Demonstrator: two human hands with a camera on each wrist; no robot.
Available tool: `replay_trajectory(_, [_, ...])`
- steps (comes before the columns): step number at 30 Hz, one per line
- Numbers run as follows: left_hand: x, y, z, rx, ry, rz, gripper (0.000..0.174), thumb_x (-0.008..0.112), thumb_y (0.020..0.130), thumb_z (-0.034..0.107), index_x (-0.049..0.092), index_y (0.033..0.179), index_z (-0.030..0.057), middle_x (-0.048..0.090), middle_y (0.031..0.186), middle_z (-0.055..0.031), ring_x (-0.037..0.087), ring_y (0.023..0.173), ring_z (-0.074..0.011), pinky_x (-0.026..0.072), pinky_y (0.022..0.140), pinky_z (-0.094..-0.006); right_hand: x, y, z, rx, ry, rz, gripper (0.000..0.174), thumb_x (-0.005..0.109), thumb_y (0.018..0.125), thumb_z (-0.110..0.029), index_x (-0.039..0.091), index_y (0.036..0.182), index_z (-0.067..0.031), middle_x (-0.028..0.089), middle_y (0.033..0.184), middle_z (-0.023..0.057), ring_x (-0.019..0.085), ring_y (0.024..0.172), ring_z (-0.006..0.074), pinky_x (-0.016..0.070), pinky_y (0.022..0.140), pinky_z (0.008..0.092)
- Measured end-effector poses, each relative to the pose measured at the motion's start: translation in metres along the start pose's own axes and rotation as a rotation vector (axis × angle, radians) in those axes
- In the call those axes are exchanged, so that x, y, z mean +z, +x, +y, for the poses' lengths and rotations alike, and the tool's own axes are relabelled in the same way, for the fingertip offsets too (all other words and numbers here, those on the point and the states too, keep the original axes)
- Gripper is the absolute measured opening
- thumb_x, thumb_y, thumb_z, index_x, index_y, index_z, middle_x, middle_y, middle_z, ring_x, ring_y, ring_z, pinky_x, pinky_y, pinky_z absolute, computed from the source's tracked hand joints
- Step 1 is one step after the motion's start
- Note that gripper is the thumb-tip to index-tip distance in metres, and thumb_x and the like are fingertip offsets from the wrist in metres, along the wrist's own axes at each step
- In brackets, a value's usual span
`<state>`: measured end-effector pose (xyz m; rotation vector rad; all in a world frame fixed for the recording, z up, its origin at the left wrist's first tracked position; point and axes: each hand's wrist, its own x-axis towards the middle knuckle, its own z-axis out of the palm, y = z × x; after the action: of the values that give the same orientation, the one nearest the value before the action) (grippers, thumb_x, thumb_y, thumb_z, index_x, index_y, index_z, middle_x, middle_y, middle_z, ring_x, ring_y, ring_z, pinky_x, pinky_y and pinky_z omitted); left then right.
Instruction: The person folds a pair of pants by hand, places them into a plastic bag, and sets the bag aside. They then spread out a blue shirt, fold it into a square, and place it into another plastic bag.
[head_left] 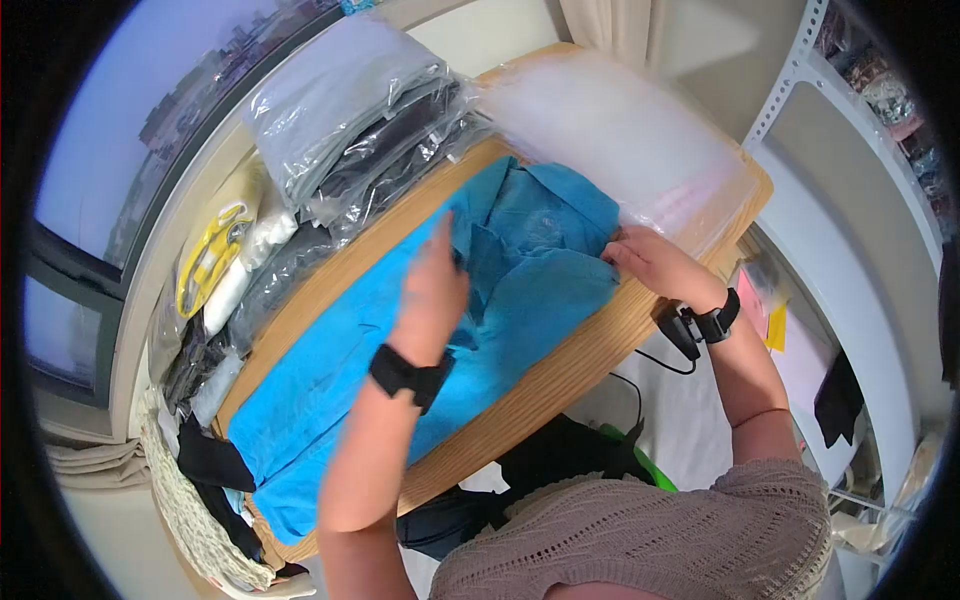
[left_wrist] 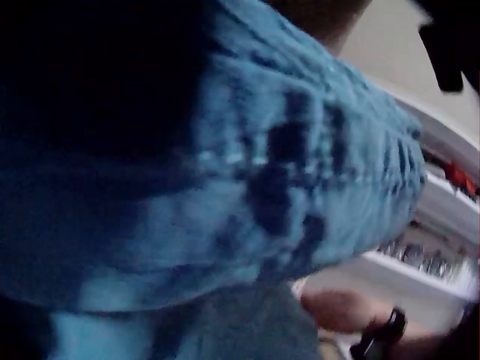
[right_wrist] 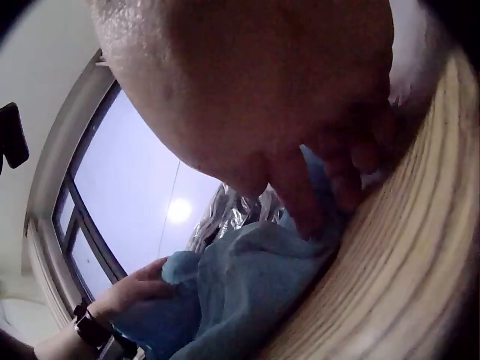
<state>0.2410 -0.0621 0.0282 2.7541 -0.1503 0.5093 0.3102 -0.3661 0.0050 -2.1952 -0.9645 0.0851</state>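
Observation:
A bright blue garment (head_left: 340, 370) with stitched seams lies spread lengthwise over a wooden table (head_left: 570, 375), its upper end bunched and folded. My left hand (head_left: 435, 290), blurred by motion, is over the middle of it; in the right wrist view that left hand (right_wrist: 139, 289) grips a raised fold of the cloth. Close up in the left wrist view, the stitched blue cloth (left_wrist: 315, 172) fills most of the frame and hides the fingers. At the garment's upper right edge my right hand (head_left: 660, 265) pinches the cloth, its fingers (right_wrist: 300, 187) low against the tabletop.
Clear plastic bags (head_left: 640, 140) lie at the table's far right end. Folded clothes in plastic (head_left: 350, 110) are stacked along the window side, with a yellow and white bag (head_left: 215, 260) beside them. White shelving (head_left: 850, 210) stands to the right. A black cable (head_left: 665, 362) hangs near the right wrist.

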Motion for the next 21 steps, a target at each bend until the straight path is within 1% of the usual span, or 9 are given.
replay_trajectory(2, [-0.043,0.009,0.005,-0.138,-0.256,0.030,0.056,0.057,0.073,0.002,0.044,0.128,0.0008,0.061,0.098,-0.0183,0.061,0.083,-0.0303,0.0493,0.073,-0.0367,-0.002,-0.002,-0.002,0.068,0.118,-0.032,0.029,0.043,0.096,-0.020,0.060,0.088,0.0030,0.057,0.083,0.0153,0.053,0.084,0.0288,0.0424,0.077,0.0359])
replay_trajectory(4, [-0.058,0.015,-0.025,-0.056,-0.323,0.320,0.047,0.055,0.074,0.003,0.051,0.121,-0.0010,0.063,0.095,-0.0152,0.060,0.081,-0.0226,0.0475,0.075,-0.0319,0.000,-0.003,0.002,0.092,0.127,-0.037,0.031,0.042,0.096,-0.020,0.060,0.088,0.0032,0.057,0.083,0.0152,0.054,0.083,0.0286,0.0426,0.076,0.0357])
replay_trajectory(5, [-0.066,0.015,-0.036,-0.054,-0.323,0.318,0.047,0.055,0.074,0.003,0.051,0.121,-0.0010,0.063,0.095,-0.0152,0.060,0.081,-0.0226,0.0475,0.075,-0.0319,0.000,-0.003,0.003,0.110,0.134,-0.047,0.032,0.041,0.097,-0.021,0.060,0.088,0.0035,0.058,0.082,0.0151,0.054,0.082,0.0283,0.0428,0.076,0.0356])
replay_trajectory(7, [-0.082,0.014,-0.054,-0.343,-0.417,0.309,0.041,0.056,0.074,0.003,0.055,0.115,-0.0017,0.064,0.090,-0.0112,0.059,0.081,-0.0175,0.0465,0.078,-0.0290,0.001,-0.004,0.003,0.105,0.140,-0.034,0.030,0.045,0.095,-0.021,0.061,0.087,0.0031,0.058,0.082,0.0151,0.054,0.081,0.0283,0.0429,0.074,0.0354])
replay_trajectory(10, [-0.084,0.012,-0.081,-0.449,-0.522,0.284,0.034,0.054,0.076,0.002,0.057,0.110,-0.0021,0.064,0.089,-0.0089,0.059,0.079,-0.0167,0.0464,0.075,-0.0276,0.000,-0.003,-0.011,0.073,0.049,-0.003,0.028,0.055,0.089,-0.024,0.063,0.083,0.0015,0.059,0.079,0.0169,0.056,0.079,0.0297,0.0440,0.071,0.0372])
replay_trajectory(13, [-0.079,0.007,-0.087,-0.458,-0.717,0.184,0.025,0.055,0.079,0.003,0.060,0.102,-0.0029,0.064,0.089,-0.0068,0.057,0.077,-0.0148,0.0457,0.071,-0.0272,0.003,-0.002,-0.013,0.066,-0.077,0.029,0.026,0.064,0.081,-0.026,0.065,0.077,-0.0004,0.060,0.075,0.0181,0.057,0.076,0.0313,0.0451,0.068,0.0396])
replay_trajectory(17, [-0.087,-0.001,-0.077,-0.465,-0.617,0.100,0.018,0.056,0.081,0.003,0.062,0.097,-0.0021,0.064,0.086,-0.0056,0.056,0.074,-0.0135,0.0447,0.069,-0.0269,0.011,-0.004,-0.015,0.191,-0.142,0.121,0.023,0.069,0.075,-0.021,0.062,0.070,0.0009,0.057,0.069,0.0156,0.055,0.066,0.0317,0.0426,0.060,0.0395])
replay_trajectory(19, [-0.093,-0.006,-0.077,-0.196,-0.354,0.172,0.015,0.058,0.080,0.002,0.063,0.095,0.0005,0.061,0.083,-0.0058,0.055,0.074,-0.0146,0.0442,0.069,-0.0266,0.013,-0.005,-0.017,0.186,-0.165,0.133,0.023,0.069,0.075,-0.021,0.062,0.070,0.0009,0.057,0.068,0.0157,0.055,0.065,0.0317,0.0425,0.059,0.0395])
replay_trajectory(21, [-0.109,-0.013,-0.056,-0.114,-0.305,0.176,0.017,0.057,0.077,-0.002,0.063,0.093,0.0011,0.060,0.083,-0.0070,0.056,0.076,-0.0166,0.0438,0.070,-0.0266,0.013,-0.005,-0.021,0.183,-0.186,0.149,0.023,0.069,0.075,-0.020,0.062,0.070,0.0008,0.057,0.068,0.0158,0.054,0.064,0.0317,0.0424,0.059,0.0394])
